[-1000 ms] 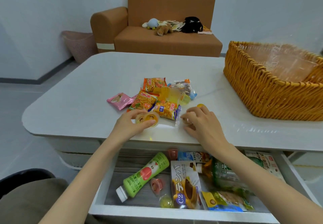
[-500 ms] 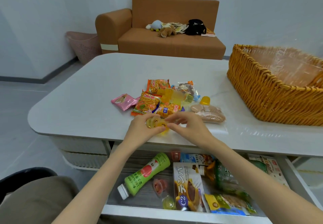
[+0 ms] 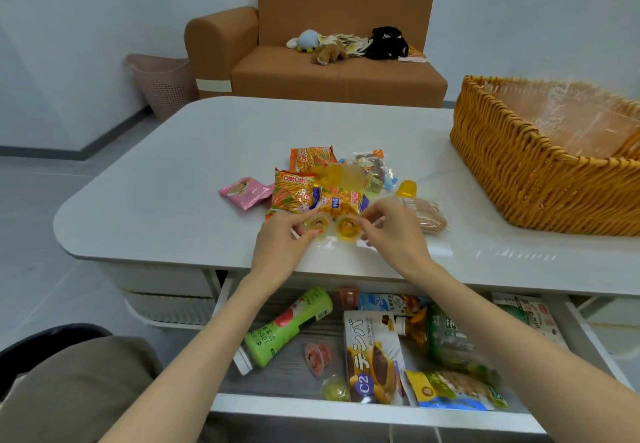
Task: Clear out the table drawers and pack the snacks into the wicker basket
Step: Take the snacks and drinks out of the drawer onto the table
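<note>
Two small yellow jelly cups sit side by side near the front edge of the white table point(image 3: 166, 200). My left hand point(image 3: 282, 245) pinches the left jelly cup point(image 3: 317, 225). My right hand point(image 3: 394, 231) pinches the right jelly cup point(image 3: 347, 227). Behind them lies a pile of snack packets point(image 3: 313, 186) and a bread bun in clear wrap point(image 3: 427, 214). The wicker basket point(image 3: 519, 179) stands at the right, lined with clear plastic. Below the table edge the drawer point(image 3: 346, 411) is pulled out, holding a green bottle point(image 3: 287, 328), a snack box point(image 3: 375, 356) and several packets.
A pink snack packet point(image 3: 246, 191) lies left of the pile. Beyond the table stand a brown sofa point(image 3: 332, 68) with soft toys and a pink laundry basket point(image 3: 162, 82). A dark chair edge point(image 3: 45, 338) is at my lower left.
A second before, my hands were apart, the right one setting down the bread bun. They met at the front edge, and now each pinches one jelly cup.
</note>
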